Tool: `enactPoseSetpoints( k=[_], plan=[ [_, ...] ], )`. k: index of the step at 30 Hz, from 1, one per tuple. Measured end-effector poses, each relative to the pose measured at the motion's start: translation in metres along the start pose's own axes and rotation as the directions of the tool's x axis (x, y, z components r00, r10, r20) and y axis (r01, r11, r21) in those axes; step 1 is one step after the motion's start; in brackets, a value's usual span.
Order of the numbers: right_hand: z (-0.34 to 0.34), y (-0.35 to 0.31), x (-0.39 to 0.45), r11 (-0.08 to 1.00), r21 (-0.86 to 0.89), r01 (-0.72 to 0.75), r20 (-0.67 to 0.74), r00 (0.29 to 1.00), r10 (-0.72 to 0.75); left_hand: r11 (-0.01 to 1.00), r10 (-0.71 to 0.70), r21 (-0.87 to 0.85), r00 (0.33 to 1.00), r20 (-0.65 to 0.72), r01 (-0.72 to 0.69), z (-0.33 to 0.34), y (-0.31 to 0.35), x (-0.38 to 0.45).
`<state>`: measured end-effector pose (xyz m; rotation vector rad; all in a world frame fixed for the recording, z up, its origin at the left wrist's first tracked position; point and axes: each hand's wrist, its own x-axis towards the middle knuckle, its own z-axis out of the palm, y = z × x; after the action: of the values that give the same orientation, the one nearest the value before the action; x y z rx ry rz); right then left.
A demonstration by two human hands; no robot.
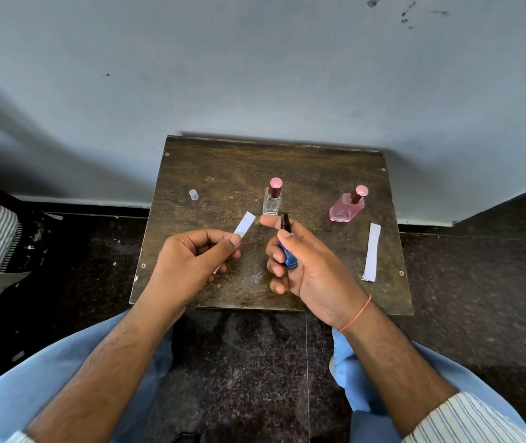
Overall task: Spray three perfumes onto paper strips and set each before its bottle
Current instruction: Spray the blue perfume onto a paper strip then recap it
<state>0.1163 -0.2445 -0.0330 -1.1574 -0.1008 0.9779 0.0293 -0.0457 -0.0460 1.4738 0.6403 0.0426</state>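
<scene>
Perfume in a small blue bottle (288, 257) sits in the right hand (306, 266), fingers wrapped around it, forefinger on its dark nozzle. The left hand (188, 263) pinches a thin white paper strip (244, 227) between thumb and forefinger, its free end tilted toward the nozzle. On the scuffed dark wooden table (223, 167), a clear square bottle (272, 201) and a faceted pink bottle (347, 209), both pink-capped, stand mid-table toward the back edge. A second flat strip (371, 252) lies near the right edge, before the pink one. A small translucent cap (194, 194) lies near the left edge.
</scene>
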Motion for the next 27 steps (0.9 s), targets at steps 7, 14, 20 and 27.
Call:
enactPoseSetpoints(
  k=[7,14,20,27],
  plan=[
    [-0.0006,0.0019,-0.0007,1.0,0.019,-0.002,-0.019,1.0,0.002,1.0,0.003,0.012,1.0,-0.007,-0.003,-0.0013,-0.0008,0.0014],
    [0.0047,-0.0014,-0.0013,0.998,-0.035,0.05,-0.072,0.996,-0.052,1.0,0.004,-0.007,1.0,-0.008,-0.004,-0.0013,-0.0002,0.0014],
    [0.0045,-0.0021,-0.0012,0.998,0.053,0.022,-0.037,0.999,-0.02,1.0,0.003,0.005,1.0,-0.004,-0.003,-0.002,-0.0006,0.0017],
    [0.0,-0.0021,-0.0014,0.993,0.116,0.001,0.058,0.998,-0.008,1.0,0.014,0.013,1.0,0.01,-0.014,-0.0021,0.0002,0.0005]
  ],
)
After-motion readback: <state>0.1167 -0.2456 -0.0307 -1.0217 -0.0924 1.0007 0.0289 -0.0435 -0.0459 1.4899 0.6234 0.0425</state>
